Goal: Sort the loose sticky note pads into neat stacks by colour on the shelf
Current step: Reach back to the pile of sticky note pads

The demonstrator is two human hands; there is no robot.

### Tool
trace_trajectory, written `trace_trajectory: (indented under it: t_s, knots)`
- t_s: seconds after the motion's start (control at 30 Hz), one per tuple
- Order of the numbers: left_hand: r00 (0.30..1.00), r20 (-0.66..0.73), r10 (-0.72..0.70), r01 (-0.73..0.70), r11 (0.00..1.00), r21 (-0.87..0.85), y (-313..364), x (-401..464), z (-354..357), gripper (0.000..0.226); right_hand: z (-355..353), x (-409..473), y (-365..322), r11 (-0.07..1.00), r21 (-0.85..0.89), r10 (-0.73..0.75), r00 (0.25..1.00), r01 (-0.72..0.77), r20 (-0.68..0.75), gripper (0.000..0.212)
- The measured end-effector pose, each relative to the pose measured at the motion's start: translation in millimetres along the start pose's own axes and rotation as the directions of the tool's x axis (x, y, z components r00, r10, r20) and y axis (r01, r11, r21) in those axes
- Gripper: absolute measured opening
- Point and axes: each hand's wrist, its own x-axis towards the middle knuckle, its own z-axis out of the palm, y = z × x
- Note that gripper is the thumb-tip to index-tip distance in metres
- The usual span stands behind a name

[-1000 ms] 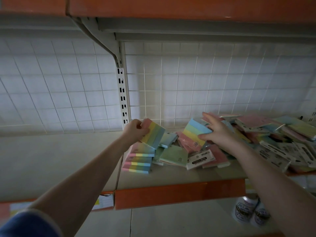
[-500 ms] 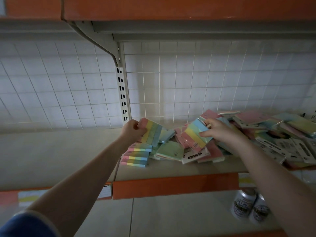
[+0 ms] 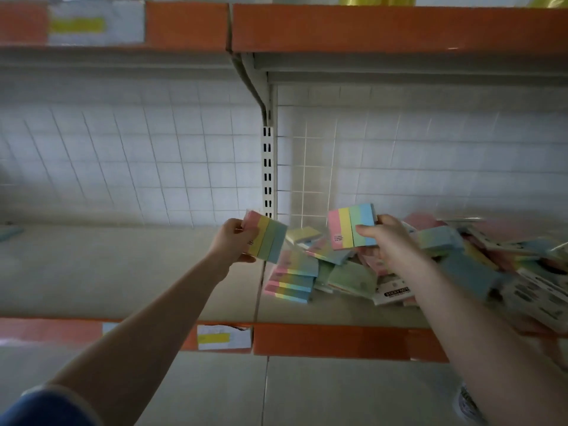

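Note:
My left hand (image 3: 232,241) grips a four-colour striped pad (image 3: 266,238) (pink, yellow, green, blue) above the shelf's left part. My right hand (image 3: 388,241) holds a second striped pad (image 3: 352,226) upright, lifted clear of the heap. Below and between them a small stack of striped pads (image 3: 293,279) lies on the shelf (image 3: 129,272). To the right spreads a loose pile of pads (image 3: 479,250) in pink, green, blue and yellow, some in printed packaging.
A white wire-grid back panel (image 3: 153,167) and a slotted upright (image 3: 267,173) stand behind. An orange-edged upper shelf (image 3: 368,29) hangs overhead. The shelf's orange front lip (image 3: 332,339) carries a price label (image 3: 222,337). A blue pad (image 3: 9,232) lies far left.
My right hand has lifted a striped pad out of the pile and turned it upright. My left hand has shifted left and up with its pad. The camera tilted upward.

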Motion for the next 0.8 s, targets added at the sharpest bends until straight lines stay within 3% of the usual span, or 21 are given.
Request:
trace_trajectory:
  t_s: [0.33,0.53,0.8]
  knots:
    - [0.981,-0.127,-0.145,0.134,0.987,-0.093,-58,19,-188,0.016,203,-15,19,0.994,0.033,0.104,0.99,-0.107,0.098,0.021]
    - [0.972,-0.137,-0.189,0.173,0.978,-0.119,-98,39,-319,0.012,339,-22,33,0.981,-0.071,0.19,0.974,-0.182,0.124,0.013]
    - [0.95,-0.172,-0.262,0.234,0.958,-0.164,-119,56,-414,0.012,448,-21,29,0.967,-0.113,0.245,0.958,-0.229,0.153,0.018]
